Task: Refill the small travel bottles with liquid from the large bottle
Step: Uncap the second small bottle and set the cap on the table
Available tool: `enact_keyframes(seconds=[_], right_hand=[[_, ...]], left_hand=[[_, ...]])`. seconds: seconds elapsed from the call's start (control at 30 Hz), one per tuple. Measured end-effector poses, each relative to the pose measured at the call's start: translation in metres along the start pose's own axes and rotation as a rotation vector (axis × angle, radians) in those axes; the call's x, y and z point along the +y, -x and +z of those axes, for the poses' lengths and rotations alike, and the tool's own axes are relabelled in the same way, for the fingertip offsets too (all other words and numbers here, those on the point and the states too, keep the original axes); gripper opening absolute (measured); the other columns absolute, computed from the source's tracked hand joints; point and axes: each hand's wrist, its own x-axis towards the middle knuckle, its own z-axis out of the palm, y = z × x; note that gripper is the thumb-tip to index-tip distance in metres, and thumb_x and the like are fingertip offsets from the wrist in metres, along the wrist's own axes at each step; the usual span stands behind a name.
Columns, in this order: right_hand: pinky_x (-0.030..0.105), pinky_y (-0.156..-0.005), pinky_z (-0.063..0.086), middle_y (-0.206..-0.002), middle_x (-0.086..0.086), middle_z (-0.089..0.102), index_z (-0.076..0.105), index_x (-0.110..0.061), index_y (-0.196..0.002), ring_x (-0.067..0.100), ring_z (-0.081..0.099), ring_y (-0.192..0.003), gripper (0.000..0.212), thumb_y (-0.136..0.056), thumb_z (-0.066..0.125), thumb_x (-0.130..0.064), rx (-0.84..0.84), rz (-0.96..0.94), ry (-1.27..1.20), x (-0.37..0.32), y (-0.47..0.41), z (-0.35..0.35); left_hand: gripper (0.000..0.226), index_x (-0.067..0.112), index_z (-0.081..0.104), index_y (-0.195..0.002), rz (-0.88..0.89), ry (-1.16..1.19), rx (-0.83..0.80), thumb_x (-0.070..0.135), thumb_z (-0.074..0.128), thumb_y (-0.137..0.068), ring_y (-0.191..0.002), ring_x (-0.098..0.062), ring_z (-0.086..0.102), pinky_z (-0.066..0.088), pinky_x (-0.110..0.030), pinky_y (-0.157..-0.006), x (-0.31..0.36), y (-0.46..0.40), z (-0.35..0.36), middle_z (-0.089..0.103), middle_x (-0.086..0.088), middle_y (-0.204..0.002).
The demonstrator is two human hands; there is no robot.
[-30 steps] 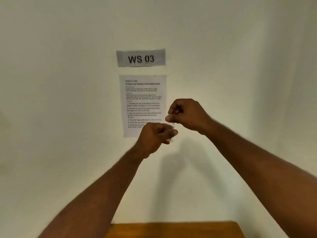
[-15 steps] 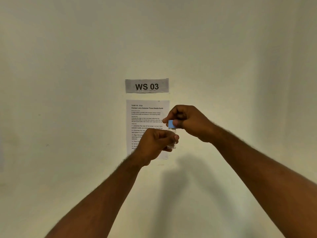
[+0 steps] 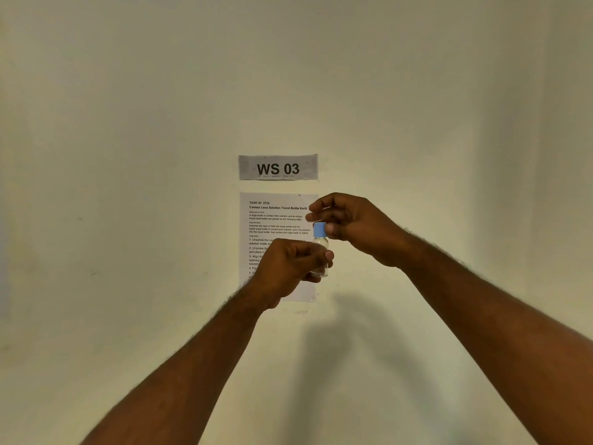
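A small clear travel bottle [image 3: 321, 244] is held up in front of the wall at chest height. My left hand [image 3: 288, 266] grips its body from the left, fingers curled round it. My right hand [image 3: 349, 228] pinches the bottle's blue cap [image 3: 319, 229] from the right, thumb and fingers on it. The cap sits on the bottle's neck. The large bottle is not in view.
A grey sign reading WS 03 [image 3: 278, 167] and a printed instruction sheet [image 3: 276, 220] are stuck on the pale wall behind my hands. The tabletop is out of frame.
My view has tilted up, so the wooden table edge dropped out of frame. My right fingers have shifted on the cap, which now shows blue between them.
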Motion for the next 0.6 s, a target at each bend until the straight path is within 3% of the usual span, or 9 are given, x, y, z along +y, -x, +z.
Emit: enact_keyframes(seconds=[0.07, 0.17, 0.27, 0.33, 0.43, 0.53, 0.6], right_hand=[[0.029, -0.084, 0.058, -0.126, 0.001, 0.068, 0.063, -0.013, -0.118, 0.022, 0.067, -0.11, 0.024, -0.096, 0.062, -0.004, 0.02, 0.004, 0.02, -0.003, 0.001, 0.001], [0.034, -0.082, 0.06, -0.109, 0.0, 0.073, 0.065, -0.02, -0.101, 0.023, 0.07, -0.095, 0.02, -0.087, 0.078, -0.026, 0.134, -0.018, 0.118, -0.004, 0.0, 0.005], [0.047, -0.085, 0.061, -0.096, 0.009, 0.075, 0.066, -0.019, -0.089, 0.028, 0.072, -0.093, 0.018, -0.081, 0.083, -0.019, 0.16, -0.039, 0.107, -0.003, 0.0, 0.008], [0.049, -0.085, 0.061, -0.097, 0.007, 0.076, 0.068, -0.013, -0.092, 0.021, 0.073, -0.089, 0.014, -0.085, 0.078, -0.008, 0.14, -0.045, 0.072, -0.002, 0.002, 0.008], [0.038, -0.087, 0.061, -0.118, 0.003, 0.073, 0.066, -0.013, -0.11, 0.018, 0.07, -0.109, 0.023, -0.093, 0.064, 0.002, 0.05, -0.004, 0.049, -0.003, 0.004, 0.007], [0.038, -0.09, 0.059, -0.129, 0.001, 0.066, 0.062, -0.018, -0.121, 0.022, 0.066, -0.113, 0.027, -0.096, 0.064, -0.009, 0.014, 0.04, 0.0, -0.005, 0.006, 0.01], [0.038, -0.087, 0.06, -0.118, 0.0, 0.07, 0.064, -0.021, -0.116, 0.019, 0.072, -0.1, 0.025, -0.092, 0.072, -0.022, 0.081, 0.019, 0.017, -0.007, 0.006, 0.012]], left_hand=[[0.021, 0.001, 0.078, -0.101, 0.008, 0.004, 0.008, 0.019, 0.075, -0.09, -0.084, -0.024, 0.073, 0.064, -0.031, -0.073, 0.001, 0.0, -0.002, 0.077, -0.018, -0.101], [0.018, 0.003, 0.078, -0.099, 0.014, 0.007, 0.003, 0.019, 0.074, -0.09, -0.084, -0.024, 0.074, 0.065, -0.032, -0.074, 0.004, 0.002, -0.003, 0.077, -0.017, -0.1], [0.018, 0.004, 0.079, -0.098, 0.013, 0.021, 0.006, 0.02, 0.075, -0.089, -0.087, -0.027, 0.075, 0.065, -0.035, -0.075, 0.006, 0.004, -0.005, 0.078, -0.016, -0.099], [0.021, 0.002, 0.078, -0.1, 0.012, 0.01, 0.005, 0.02, 0.076, -0.089, -0.089, -0.03, 0.075, 0.065, -0.035, -0.075, 0.006, 0.005, -0.006, 0.078, -0.016, -0.1], [0.021, 0.002, 0.078, -0.101, 0.006, -0.013, 0.006, 0.019, 0.076, -0.089, -0.086, -0.026, 0.075, 0.065, -0.034, -0.075, 0.005, 0.007, -0.006, 0.078, -0.016, -0.099], [0.022, 0.001, 0.078, -0.101, 0.01, -0.012, 0.01, 0.019, 0.075, -0.089, -0.089, -0.031, 0.075, 0.065, -0.036, -0.076, 0.006, 0.01, -0.006, 0.078, -0.016, -0.1], [0.022, 0.001, 0.078, -0.101, 0.007, -0.006, 0.005, 0.019, 0.075, -0.09, -0.092, -0.034, 0.075, 0.065, -0.035, -0.075, 0.007, 0.012, -0.005, 0.078, -0.017, -0.099]])
